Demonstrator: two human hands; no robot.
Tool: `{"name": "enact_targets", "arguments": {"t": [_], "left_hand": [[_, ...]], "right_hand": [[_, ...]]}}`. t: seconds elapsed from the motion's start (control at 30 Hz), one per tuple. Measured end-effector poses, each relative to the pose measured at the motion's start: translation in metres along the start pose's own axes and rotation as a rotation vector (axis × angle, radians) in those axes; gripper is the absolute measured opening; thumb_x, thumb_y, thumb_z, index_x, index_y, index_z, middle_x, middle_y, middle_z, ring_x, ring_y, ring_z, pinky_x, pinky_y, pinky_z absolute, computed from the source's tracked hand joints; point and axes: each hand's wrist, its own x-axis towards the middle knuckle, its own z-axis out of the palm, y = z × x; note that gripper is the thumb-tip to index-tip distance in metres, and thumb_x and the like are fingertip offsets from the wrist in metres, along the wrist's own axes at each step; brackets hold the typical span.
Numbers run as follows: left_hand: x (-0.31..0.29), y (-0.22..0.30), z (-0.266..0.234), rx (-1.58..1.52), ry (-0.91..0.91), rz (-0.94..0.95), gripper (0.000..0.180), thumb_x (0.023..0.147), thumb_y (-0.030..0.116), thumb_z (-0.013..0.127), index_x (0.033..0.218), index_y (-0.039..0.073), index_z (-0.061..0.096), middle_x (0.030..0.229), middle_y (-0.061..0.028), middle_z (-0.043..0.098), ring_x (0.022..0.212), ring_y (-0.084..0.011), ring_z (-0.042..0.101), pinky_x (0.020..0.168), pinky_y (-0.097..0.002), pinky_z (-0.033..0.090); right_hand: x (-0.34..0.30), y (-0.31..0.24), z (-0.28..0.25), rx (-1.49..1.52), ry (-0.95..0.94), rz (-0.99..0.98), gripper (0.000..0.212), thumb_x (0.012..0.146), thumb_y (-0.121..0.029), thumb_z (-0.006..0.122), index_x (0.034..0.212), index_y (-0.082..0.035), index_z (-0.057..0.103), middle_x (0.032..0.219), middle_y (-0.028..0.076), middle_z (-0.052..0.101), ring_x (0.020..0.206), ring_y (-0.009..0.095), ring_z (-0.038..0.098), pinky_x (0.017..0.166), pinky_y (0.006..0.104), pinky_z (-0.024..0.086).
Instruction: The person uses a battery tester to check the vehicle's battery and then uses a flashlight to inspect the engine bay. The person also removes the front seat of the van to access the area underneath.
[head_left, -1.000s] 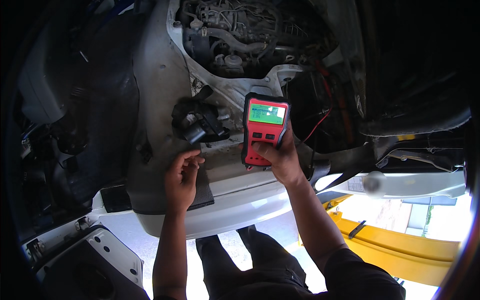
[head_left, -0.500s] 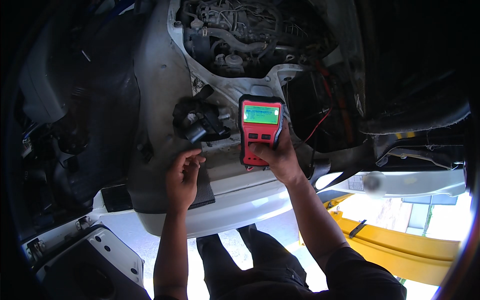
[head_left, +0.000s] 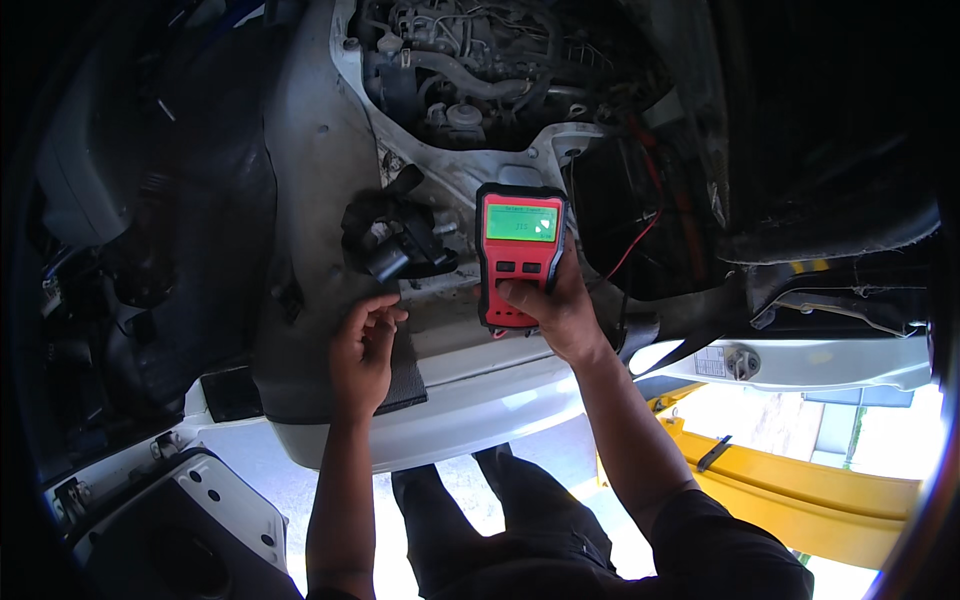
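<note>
My right hand grips a red and black handheld battery tester with a lit green screen. Its thumb presses on the lower buttons, and the fingers wrap behind the case. My left hand hovers to the left of the tester, above the grey sill, holding nothing; its fingers are loosely bent and apart. Just beyond it lies a black bracket-like part with a grey cylinder and black straps. A red wire runs on the right toward the dark opening in the vehicle body; its far end is hidden.
An exposed engine sits in the bay ahead. A dark seat or trim panel fills the left side. The white door sill crosses in front of me. An open door stands at lower left, and a yellow lift beam at lower right.
The tester's screen has switched from a list of several lines with a highlighted row to a display with fewer characters. Both hands keep nearly the same place; the view has shifted slightly.
</note>
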Motion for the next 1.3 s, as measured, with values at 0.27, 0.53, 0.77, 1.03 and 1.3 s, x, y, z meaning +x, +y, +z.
{"name": "enact_targets", "arguments": {"t": [0.27,0.53,0.77,1.03,1.3], "left_hand": [[0.000,0.000,0.000,0.001,0.006,0.003,0.022,0.108,0.007,0.056,0.126,-0.001,0.065,0.103,-0.0069,0.072,0.093,-0.0103,0.062,0.088,-0.0273,0.050],[0.001,-0.002,-0.001,-0.005,0.010,0.010,0.021,0.108,0.007,0.057,0.126,-0.001,0.065,0.102,-0.0071,0.072,0.093,-0.0102,0.062,0.088,-0.0271,0.050],[0.002,0.000,-0.001,-0.021,0.017,0.014,0.021,0.107,0.006,0.057,0.125,-0.001,0.065,0.102,-0.0072,0.072,0.092,-0.0104,0.062,0.088,-0.0275,0.050],[0.002,0.000,-0.001,-0.041,0.025,0.003,0.021,0.108,0.008,0.057,0.125,-0.001,0.065,0.102,-0.0073,0.072,0.093,-0.0106,0.062,0.088,-0.0277,0.050],[0.003,-0.003,-0.001,-0.045,0.034,0.025,0.021,0.106,0.005,0.057,0.125,0.001,0.066,0.102,-0.0070,0.073,0.092,-0.0103,0.064,0.087,-0.0274,0.050]], "right_hand": [[0.000,0.001,0.001,-0.021,-0.031,0.000,0.077,0.084,-0.008,0.081,0.146,-0.004,0.036,0.121,0.009,0.061,0.109,0.017,0.060,0.097,0.0365,0.054],[0.003,0.004,-0.001,0.003,-0.038,0.029,0.081,0.085,-0.010,0.082,0.149,-0.004,0.034,0.125,0.010,0.061,0.112,0.017,0.060,0.098,0.0368,0.054],[0.005,0.002,0.003,0.039,0.021,0.052,0.069,0.087,-0.013,0.079,0.144,-0.003,0.040,0.120,0.010,0.063,0.106,0.017,0.063,0.095,0.0354,0.056],[0.006,-0.009,0.005,0.059,0.033,0.104,0.064,0.082,-0.009,0.077,0.139,-0.003,0.048,0.112,0.009,0.067,0.100,0.017,0.066,0.091,0.0340,0.057],[0.006,-0.008,0.004,0.002,0.030,0.069,0.070,0.084,-0.013,0.080,0.143,-0.001,0.045,0.117,0.010,0.066,0.104,0.017,0.064,0.094,0.0348,0.056]]}}
